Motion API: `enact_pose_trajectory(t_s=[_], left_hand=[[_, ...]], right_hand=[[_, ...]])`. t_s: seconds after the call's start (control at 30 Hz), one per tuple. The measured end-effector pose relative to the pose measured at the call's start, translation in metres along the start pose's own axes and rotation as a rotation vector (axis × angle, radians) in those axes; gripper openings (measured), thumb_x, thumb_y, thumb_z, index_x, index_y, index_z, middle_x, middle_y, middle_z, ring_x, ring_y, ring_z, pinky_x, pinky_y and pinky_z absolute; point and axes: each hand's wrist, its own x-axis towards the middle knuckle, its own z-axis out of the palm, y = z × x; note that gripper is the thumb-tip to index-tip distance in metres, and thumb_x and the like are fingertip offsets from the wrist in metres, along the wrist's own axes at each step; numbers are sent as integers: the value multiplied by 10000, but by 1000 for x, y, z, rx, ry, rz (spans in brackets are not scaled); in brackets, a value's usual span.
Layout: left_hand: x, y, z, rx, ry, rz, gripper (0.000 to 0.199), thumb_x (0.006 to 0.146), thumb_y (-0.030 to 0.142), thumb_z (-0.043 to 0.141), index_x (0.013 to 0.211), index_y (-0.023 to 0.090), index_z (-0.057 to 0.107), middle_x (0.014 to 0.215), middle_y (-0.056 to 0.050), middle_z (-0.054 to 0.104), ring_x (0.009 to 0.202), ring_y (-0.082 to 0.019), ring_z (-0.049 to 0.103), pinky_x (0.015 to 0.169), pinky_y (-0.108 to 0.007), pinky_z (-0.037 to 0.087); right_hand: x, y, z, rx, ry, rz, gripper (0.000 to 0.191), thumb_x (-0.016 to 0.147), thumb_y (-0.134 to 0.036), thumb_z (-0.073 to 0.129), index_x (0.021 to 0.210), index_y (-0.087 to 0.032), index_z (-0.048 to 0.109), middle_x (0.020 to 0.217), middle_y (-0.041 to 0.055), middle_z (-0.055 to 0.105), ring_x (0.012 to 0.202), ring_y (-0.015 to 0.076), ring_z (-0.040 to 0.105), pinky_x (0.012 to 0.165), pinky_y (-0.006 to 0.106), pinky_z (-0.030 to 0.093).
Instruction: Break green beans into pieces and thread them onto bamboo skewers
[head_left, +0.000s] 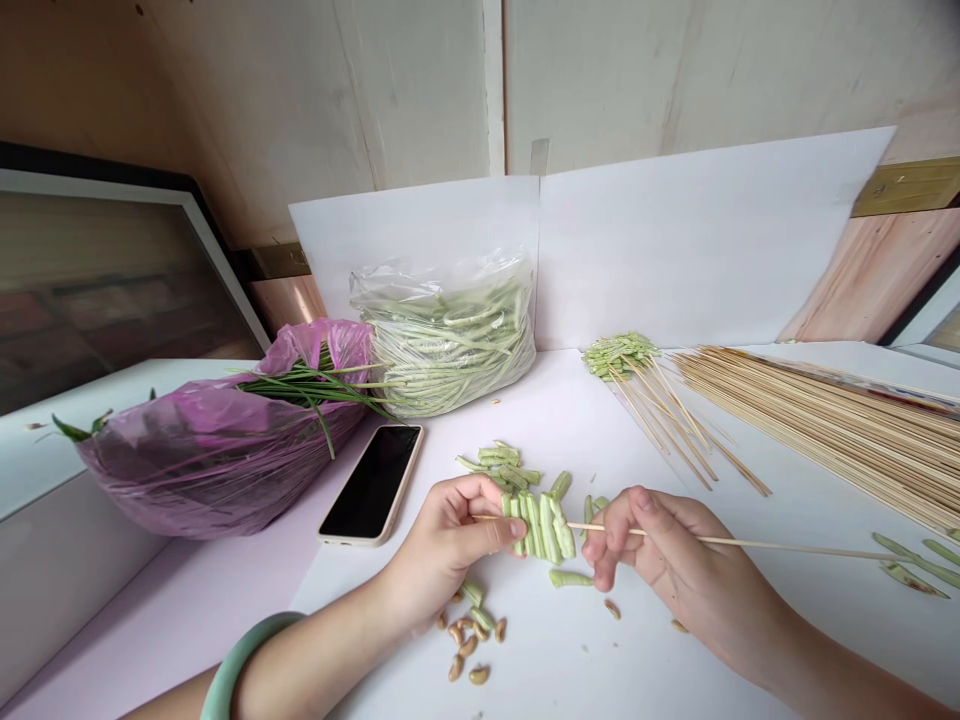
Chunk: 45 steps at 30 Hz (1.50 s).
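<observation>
Several short green bean pieces (541, 526) sit side by side, threaded crosswise on a thin wooden skewer (780, 546). My left hand (457, 535) pinches the bean pieces at the skewer's left end, thumb in front. With thumb and fingers, my right hand (660, 550) grips the bare skewer just right of the beans; its long end reaches far to the right. Loose cut bean pieces (499, 462) lie behind my left hand. One more bean piece (570, 579) rests just below the threaded ones. Small brown seeds (469, 646) are scattered below my left wrist.
A clear bag of long beans (457, 350) stands at the back, beside a purple bag of greens (225, 450). A phone (373, 483) lies at left. Finished bean skewers (621, 355) and a bundle of bare skewers (817, 420) occupy the right. Bean scraps (919, 562) lie far right.
</observation>
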Motion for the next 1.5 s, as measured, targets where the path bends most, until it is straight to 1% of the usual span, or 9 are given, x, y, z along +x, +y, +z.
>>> enact_pose_trajectory(t_s=[0.27, 0.37, 0.6, 0.77, 0.97, 1.03, 1.17, 1.4, 1.5], left_hand=[[0, -1, -1, 3, 2, -8, 125, 664, 144, 754, 650, 127, 631, 596, -11, 667, 569, -99, 580, 629, -207, 444], [1, -1, -1, -1, 0, 1, 118, 666, 141, 750, 658, 126, 633, 599, -6, 661, 571, -97, 575, 628, -204, 439], [0, -1, 0, 3, -6, -1, 114, 676, 145, 742, 664, 127, 630, 612, -10, 663, 580, -103, 578, 641, -213, 442], [-1, -1, -1, 0, -10, -4, 122, 674, 150, 747, 669, 128, 627, 607, -11, 664, 581, -105, 582, 644, -214, 443], [0, -1, 0, -9, -6, -17, 141, 662, 153, 758, 668, 128, 619, 610, -17, 672, 582, -108, 589, 642, -216, 446], [1, -1, 0, -12, -5, -21, 145, 662, 156, 759, 664, 128, 617, 608, -18, 672, 576, -107, 587, 639, -215, 445], [1, -1, 1, -1, -2, -15, 143, 676, 160, 753, 660, 129, 613, 603, -11, 663, 572, -99, 578, 639, -210, 442], [0, 1, 1, 16, 7, -7, 174, 672, 185, 768, 635, 129, 608, 584, -11, 657, 573, -103, 580, 637, -213, 446], [0, 2, 1, 20, 13, 0, 176, 671, 189, 773, 634, 127, 612, 580, -15, 663, 566, -103, 582, 629, -215, 449]], right_hand=[[0, -9, 3, 19, -20, 33, 397, 857, -480, 571, 624, -177, 678, 614, 27, 645, 540, 170, 658, 544, 301, 508], [0, -8, 2, 56, -39, 8, 401, 885, -462, 540, 641, -181, 690, 621, 28, 648, 549, 163, 663, 526, 277, 500], [-1, -2, -1, 84, -58, -15, 401, 926, -411, 495, 668, -184, 702, 645, 34, 666, 573, 153, 670, 569, 268, 508], [-1, 0, -2, 91, -60, -4, 405, 933, -407, 481, 669, -188, 697, 635, 36, 661, 578, 160, 668, 516, 258, 495], [-2, 0, -2, 76, -60, -9, 409, 928, -422, 482, 671, -184, 694, 624, 41, 663, 581, 169, 670, 512, 263, 496], [-2, 0, -2, 70, -62, -11, 408, 931, -415, 480, 669, -187, 694, 626, 37, 666, 574, 164, 669, 529, 267, 501], [-1, -2, -2, 40, -45, -16, 407, 922, -429, 490, 660, -191, 691, 608, 27, 665, 572, 160, 671, 624, 294, 522], [1, -13, 1, 6, -16, 24, 397, 855, -495, 565, 633, -186, 679, 636, 13, 659, 545, 153, 661, 670, 318, 530], [1, -16, 1, 19, -18, 39, 398, 847, -496, 576, 607, -188, 649, 631, 20, 677, 542, 157, 663, 644, 307, 527]])
